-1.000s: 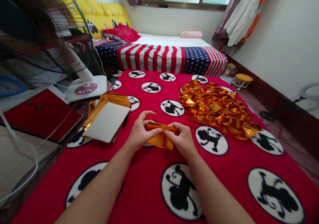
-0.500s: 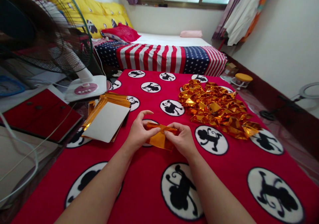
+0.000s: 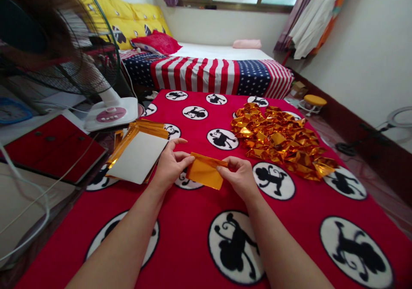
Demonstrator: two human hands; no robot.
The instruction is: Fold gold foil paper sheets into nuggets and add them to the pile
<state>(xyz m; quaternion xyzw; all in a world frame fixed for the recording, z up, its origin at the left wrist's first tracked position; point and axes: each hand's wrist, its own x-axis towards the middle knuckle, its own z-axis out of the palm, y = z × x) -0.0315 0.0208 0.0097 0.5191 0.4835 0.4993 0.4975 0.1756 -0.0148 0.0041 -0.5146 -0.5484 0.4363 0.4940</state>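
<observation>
A small gold foil sheet (image 3: pixel 206 173), with a narrow fold along its far edge, is held flat between my two hands. My left hand (image 3: pixel 170 164) pinches its upper left corner between thumb and fingers. At the upper right corner, my right hand (image 3: pixel 238 174) grips it the same way. Left of my hands lies a stack of gold-edged sheets, a plain whitish one (image 3: pixel 139 156) on top. To the right, a pile of folded gold foil pieces (image 3: pixel 278 139) rests on the red cloth (image 3: pixel 189 220) with monkey prints.
A fan (image 3: pixel 111 113) stands at the left, beside a dark red panel (image 3: pixel 51 145) and loose cables. Beyond the red cloth is a bed with a striped, starred cover (image 3: pixel 199 72). A yellow stool (image 3: pixel 314 100) stands on the floor at right.
My hands have moved apart, the left one leftward and the right one slightly rightward. The thumbs have left the middle of the foil, so more of its surface shows.
</observation>
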